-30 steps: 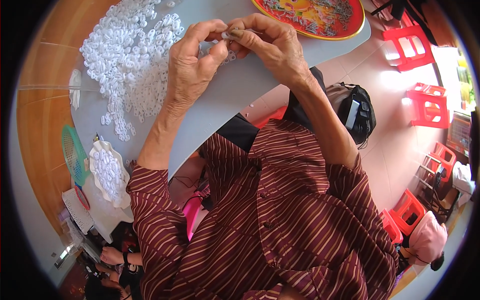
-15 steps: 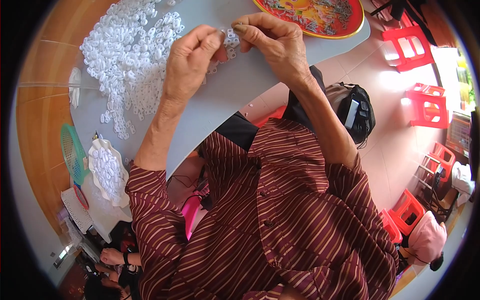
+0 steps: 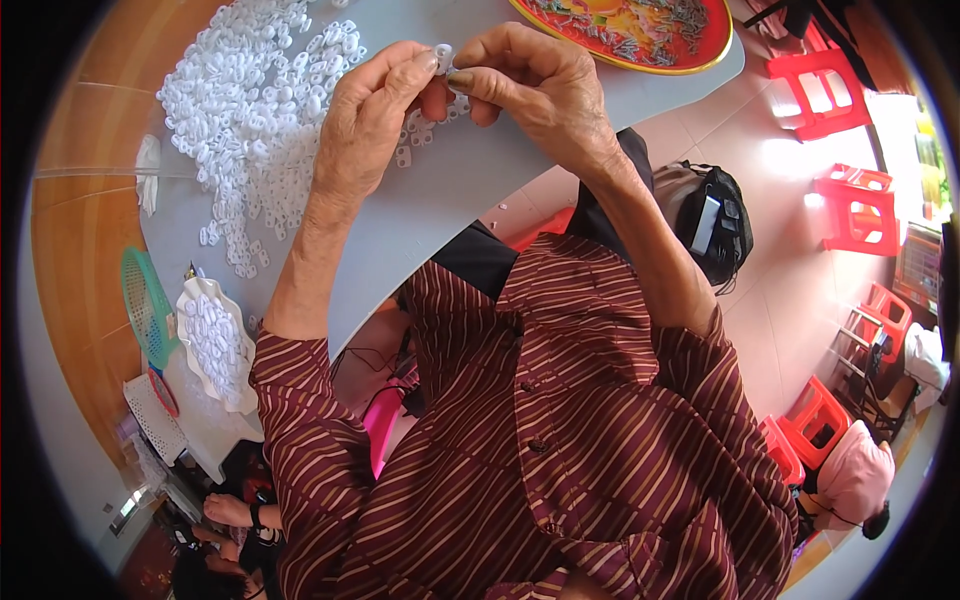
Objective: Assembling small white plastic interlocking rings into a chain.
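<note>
Above the grey table (image 3: 420, 215), my left hand (image 3: 365, 125) is closed, pinching a small white plastic piece with holes (image 3: 443, 54) between thumb and fingertips. My right hand (image 3: 548, 95) is closed too, its thumb and fingertips meeting at the lower edge of that piece. Whatever the right fingers grip is too small and too covered to make out. Under and beside the hands lie loose white pieces of the same kind, and a large pile of them (image 3: 245, 120) spreads to the left. A red round tray (image 3: 722, 50) with small grey metal parts sits beyond my right hand.
At the left a scalloped white dish (image 3: 243, 400) holds more white pieces, near a green mesh basket (image 3: 148, 310). Red plastic stools (image 3: 822, 92) and a black mesh bag (image 3: 725, 225) are on the right. Another person's hand (image 3: 228, 510) shows at lower left.
My right fingertips have come down and left to meet the left ones. The white piece now shows above my left thumb tip; both hands have shifted slightly left.
</note>
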`<state>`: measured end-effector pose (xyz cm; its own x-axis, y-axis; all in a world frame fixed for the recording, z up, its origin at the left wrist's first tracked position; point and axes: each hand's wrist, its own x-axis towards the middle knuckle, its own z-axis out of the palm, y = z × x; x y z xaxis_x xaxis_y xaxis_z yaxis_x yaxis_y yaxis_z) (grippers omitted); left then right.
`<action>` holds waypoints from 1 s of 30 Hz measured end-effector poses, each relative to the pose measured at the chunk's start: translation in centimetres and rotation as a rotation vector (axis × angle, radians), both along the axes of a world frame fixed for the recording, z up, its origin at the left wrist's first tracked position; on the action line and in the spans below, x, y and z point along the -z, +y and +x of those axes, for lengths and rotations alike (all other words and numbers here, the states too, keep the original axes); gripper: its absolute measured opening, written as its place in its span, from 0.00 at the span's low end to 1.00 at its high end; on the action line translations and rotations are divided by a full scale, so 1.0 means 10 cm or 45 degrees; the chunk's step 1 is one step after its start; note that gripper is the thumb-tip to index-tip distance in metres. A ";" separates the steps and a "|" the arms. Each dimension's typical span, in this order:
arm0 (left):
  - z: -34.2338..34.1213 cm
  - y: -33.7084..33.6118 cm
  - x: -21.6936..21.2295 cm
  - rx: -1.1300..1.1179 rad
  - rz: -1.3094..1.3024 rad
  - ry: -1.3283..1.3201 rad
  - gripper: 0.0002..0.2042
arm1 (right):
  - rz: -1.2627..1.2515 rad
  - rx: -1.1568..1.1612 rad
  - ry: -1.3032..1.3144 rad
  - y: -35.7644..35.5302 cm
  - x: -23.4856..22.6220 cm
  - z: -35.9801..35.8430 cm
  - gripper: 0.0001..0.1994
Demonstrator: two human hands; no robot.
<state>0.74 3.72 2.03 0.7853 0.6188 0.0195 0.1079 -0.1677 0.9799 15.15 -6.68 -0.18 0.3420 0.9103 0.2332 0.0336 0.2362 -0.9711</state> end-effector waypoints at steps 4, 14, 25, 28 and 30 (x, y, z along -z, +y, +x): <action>0.00 0.02 0.00 0.006 0.066 0.049 0.16 | 0.022 0.008 -0.044 -0.01 0.01 0.00 0.07; -0.01 0.04 -0.01 -0.019 0.099 0.045 0.16 | 0.027 0.012 -0.033 -0.01 0.02 0.00 0.08; -0.02 0.04 -0.08 0.038 0.267 0.113 0.14 | 0.057 0.039 -0.018 0.00 0.04 0.00 0.06; -0.02 0.06 -0.06 0.111 0.343 0.143 0.14 | 0.059 0.033 0.005 0.00 0.04 -0.01 0.07; -0.02 0.06 -0.06 0.159 0.403 0.121 0.13 | 0.056 0.037 0.000 0.00 0.04 -0.01 0.07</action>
<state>0.56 4.32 2.62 0.8620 0.4930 0.1181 0.1557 -0.4792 0.8638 15.03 -6.67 -0.57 0.3679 0.8889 0.2730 0.0411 0.2778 -0.9598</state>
